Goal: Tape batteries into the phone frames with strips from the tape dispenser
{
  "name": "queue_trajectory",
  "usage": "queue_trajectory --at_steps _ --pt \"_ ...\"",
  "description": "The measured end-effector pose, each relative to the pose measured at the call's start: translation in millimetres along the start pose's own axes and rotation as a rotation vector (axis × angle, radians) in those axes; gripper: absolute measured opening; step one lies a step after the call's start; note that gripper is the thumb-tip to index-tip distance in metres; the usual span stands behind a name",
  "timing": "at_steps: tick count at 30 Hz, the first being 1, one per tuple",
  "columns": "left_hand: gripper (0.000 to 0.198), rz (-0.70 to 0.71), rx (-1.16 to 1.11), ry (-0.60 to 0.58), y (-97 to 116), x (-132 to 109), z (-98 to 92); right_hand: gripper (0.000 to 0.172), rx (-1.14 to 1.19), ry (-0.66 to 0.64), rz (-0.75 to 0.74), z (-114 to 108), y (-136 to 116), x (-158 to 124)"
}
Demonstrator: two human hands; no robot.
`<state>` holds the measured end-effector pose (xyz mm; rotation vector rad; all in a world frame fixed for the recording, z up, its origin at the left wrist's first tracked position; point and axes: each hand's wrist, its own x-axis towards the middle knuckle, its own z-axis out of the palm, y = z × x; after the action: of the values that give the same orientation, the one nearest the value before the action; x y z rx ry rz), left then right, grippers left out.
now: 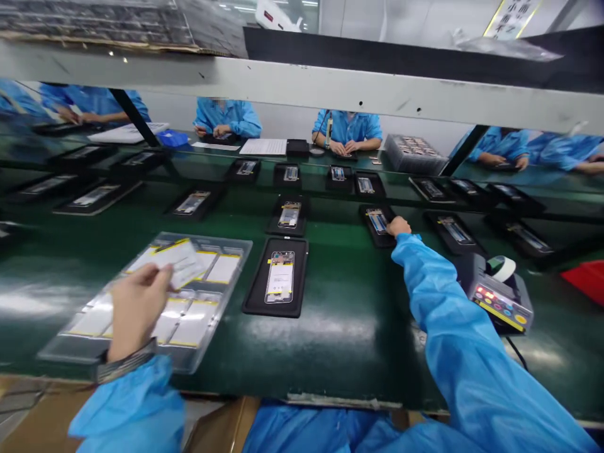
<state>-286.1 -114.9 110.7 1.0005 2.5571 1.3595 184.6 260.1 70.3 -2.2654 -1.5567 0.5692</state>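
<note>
My left hand [139,302] pinches a white phone battery [184,263] with a yellow-and-black edge. It is raised over a clear plastic tray [189,363] that holds several similar white batteries in compartments. Stretched far forward, my right hand [399,226] is closed on the right edge of a black tray [384,241] with an open phone [377,221] in it; some fingers are hidden. Between my hands, nearer to me, lies another black tray [252,301] bearing an open phone [280,277] with a white battery in place.
A tape dispenser [500,292] with lit buttons stands at the right, near a red object [585,282]. Several phones in black trays line the green bench [340,352]. A shelf beam [302,82] crosses above. Co-workers in blue sleeves [349,129] sit opposite.
</note>
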Motion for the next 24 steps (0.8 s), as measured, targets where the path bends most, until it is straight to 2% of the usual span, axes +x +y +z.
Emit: queue_trajectory --at_steps 2,5,6,9,12,15,18,21,24 --pt "0.026 -0.017 -0.229 -0.113 27.9 -16.2 33.7 0.033 0.072 -0.054 0.051 -2.6 -3.9 -0.3" --pt "0.035 -0.062 -0.576 -0.433 63.5 -40.0 91.3 0.034 0.211 -0.125 0.114 -6.9 -6.3 -3.6" --pt "0.036 -0.079 -0.650 -0.538 72.7 -48.7 110.9 0.034 0.264 -0.141 0.124 -8.3 -6.3 -5.7" --pt "0.036 -0.148 -0.811 -0.724 94.5 -76.1 163.7 0.035 0.426 -0.174 0.130 -14.1 -4.3 -14.7" --pt "0.030 -0.205 -0.885 -0.864 113.6 -99.9 200.7 0.031 0.585 -0.182 0.098 -23.9 1.4 -28.3" --pt "0.026 -0.257 -0.925 -0.879 130.8 -115.5 220.9 0.014 0.745 -0.161 0.026 -33.1 12.1 -51.5" --pt "0.026 -0.269 -0.931 -0.856 140.2 -124.4 228.6 0.006 0.896 -0.173 -0.063 -31.7 28.5 -89.2" --pt "0.034 -0.205 -0.954 -0.897 138.6 -129.1 229.4 0.009 0.999 -0.226 -0.116 -15.6 47.5 -135.8" --pt "0.047 -0.141 -0.951 -0.921 130.8 -131.0 229.2 0.020 1.082 -0.304 -0.135 7.1 63.2 -177.6"
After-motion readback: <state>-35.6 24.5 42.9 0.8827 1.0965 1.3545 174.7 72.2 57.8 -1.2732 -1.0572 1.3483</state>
